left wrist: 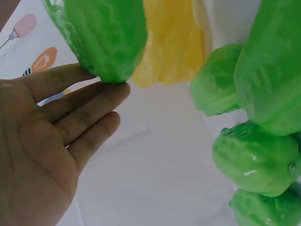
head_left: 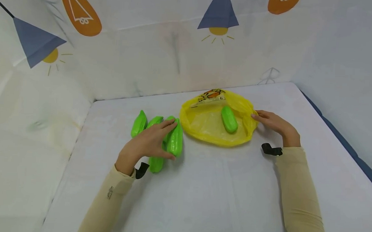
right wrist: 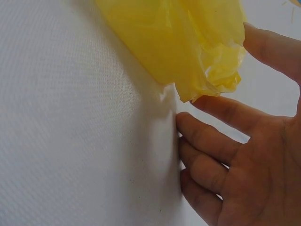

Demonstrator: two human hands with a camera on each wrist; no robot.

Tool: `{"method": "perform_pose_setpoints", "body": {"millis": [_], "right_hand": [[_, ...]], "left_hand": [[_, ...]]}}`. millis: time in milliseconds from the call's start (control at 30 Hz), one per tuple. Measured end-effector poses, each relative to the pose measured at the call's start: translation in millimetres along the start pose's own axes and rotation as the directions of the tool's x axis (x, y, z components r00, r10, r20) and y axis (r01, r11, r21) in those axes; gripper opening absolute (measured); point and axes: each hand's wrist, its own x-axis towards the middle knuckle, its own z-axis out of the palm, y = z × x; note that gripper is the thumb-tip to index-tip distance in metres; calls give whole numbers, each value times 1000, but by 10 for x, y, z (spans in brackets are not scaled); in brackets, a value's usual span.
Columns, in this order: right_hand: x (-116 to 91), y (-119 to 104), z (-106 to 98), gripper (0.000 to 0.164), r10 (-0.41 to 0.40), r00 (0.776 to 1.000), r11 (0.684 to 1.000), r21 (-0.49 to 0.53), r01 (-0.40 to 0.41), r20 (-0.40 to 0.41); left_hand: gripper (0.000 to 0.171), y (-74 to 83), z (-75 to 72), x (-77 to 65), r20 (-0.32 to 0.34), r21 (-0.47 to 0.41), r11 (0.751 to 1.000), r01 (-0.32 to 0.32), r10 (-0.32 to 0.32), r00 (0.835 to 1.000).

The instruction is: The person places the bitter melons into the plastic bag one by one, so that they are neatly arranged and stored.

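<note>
My left hand [head_left: 148,140] is over a group of glossy bright green bitter melons [head_left: 139,124]. Its fingers and thumb spread across the two ends of the rightmost bitter melon [head_left: 176,139]. In the left wrist view the fingers are nearly straight, with fingertips touching the bumpy end of a bitter melon [left wrist: 103,37]. A yellow plastic bag [head_left: 204,128] lies with its mouth spread, one bitter melon [head_left: 229,119] inside. My right hand [head_left: 278,124] is at the bag's right rim. In the right wrist view its thumb and index finger touch the yellow plastic [right wrist: 155,37], held apart.
The white table [head_left: 183,201] ends at a white cloth wall [head_left: 138,59] printed with lamps and orange shapes. Another bitter melon [head_left: 156,165] lies partly under my left hand. A dark blue strip [head_left: 336,131] runs along the right edge.
</note>
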Motion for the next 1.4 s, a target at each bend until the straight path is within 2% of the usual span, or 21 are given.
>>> {"method": "perform_pose_setpoints", "body": {"millis": [300, 567, 833, 1033, 1400], "right_hand": [[3, -17, -1, 92, -10, 1000, 1000, -19, 10, -3], [24, -13, 2, 93, -13, 1000, 1000, -15, 13, -3], [24, -10, 48, 94, -4, 1000, 1000, -25, 4, 7], [19, -21, 28, 92, -28, 1000, 998, -51, 28, -12], [33, 6, 4, 96, -5, 1000, 999, -41, 5, -12]], "left_hand": [[112, -39, 60, 161, -51, 3, 998, -67, 67, 996], [112, -10, -11, 346, -101, 33, 989, -141, 144, 985], [112, 35, -22, 481, -56, 27, 992, -124, 125, 991], [112, 39, -33, 611, -57, 40, 989, -146, 148, 987], [112, 105, -149, 856, -48, 75, 979, -187, 191, 980]]}}
